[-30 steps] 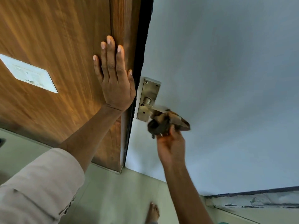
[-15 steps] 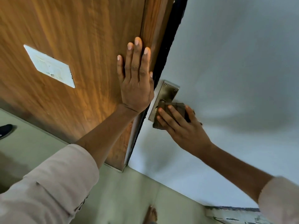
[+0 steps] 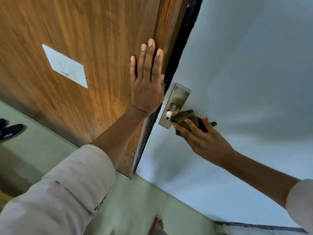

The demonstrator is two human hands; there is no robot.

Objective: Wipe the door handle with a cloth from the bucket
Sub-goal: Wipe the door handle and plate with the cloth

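Cloth [image 3: 188, 118] now pressing on the lever of the door handle [image 3: 176, 106], having shifted off the backplate a moment ago.
Wiping well underway, right hand [image 3: 203, 139] clamped on the brown cloth against the pale door [image 3: 254, 82], left hand [image 3: 147, 85] lying flat, fingers together, bracing the wooden panel [image 3: 76, 39]. Counting one handle, one cloth, one white switch plate [image 3: 66, 67], two hands; no bucket showing.

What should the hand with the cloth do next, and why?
Probably drag the cloth back along the lever: the right hand presses it over the handle beside the metal plate, while the left hand lies flat on the wooden door.
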